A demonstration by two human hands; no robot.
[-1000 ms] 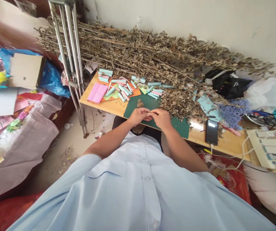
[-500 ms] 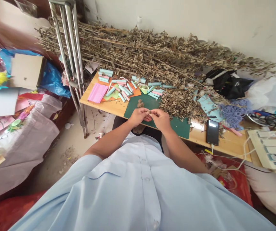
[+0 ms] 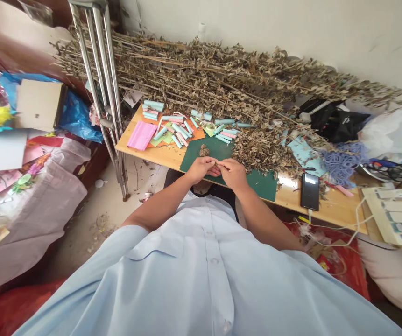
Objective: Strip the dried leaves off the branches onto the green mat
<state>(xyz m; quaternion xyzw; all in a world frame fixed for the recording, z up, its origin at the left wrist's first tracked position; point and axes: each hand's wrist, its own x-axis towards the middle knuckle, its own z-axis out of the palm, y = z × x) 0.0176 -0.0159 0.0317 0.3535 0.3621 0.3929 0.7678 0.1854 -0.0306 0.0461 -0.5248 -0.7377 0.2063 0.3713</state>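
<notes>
Over the front edge of a green mat (image 3: 260, 185), my left hand (image 3: 202, 169) and my right hand (image 3: 232, 173) meet at the fingertips. Both are closed in a pinch; whatever lies between the fingers is too small to make out. Just beyond my left hand a small brown clump of crushed plant matter (image 3: 204, 150) rests on the mat. A heap of dried leaves (image 3: 257, 151) lies behind and to the right of my right hand. Several blue and pink paper rolls (image 3: 179, 129) are scattered beyond the mat, at the left.
Long dried plant stalks (image 3: 186, 65) cover the back of the wooden table (image 3: 130, 140). A plugged-in phone (image 3: 309, 192) and a power strip (image 3: 388, 217) sit at the right. Metal crutches (image 3: 106, 93) stand at the table's left end. Pink paper (image 3: 141, 135) lies nearby.
My hands stay together in nearly the same place, with the fingertips shifted slightly against each other. The things on the table have not moved.
</notes>
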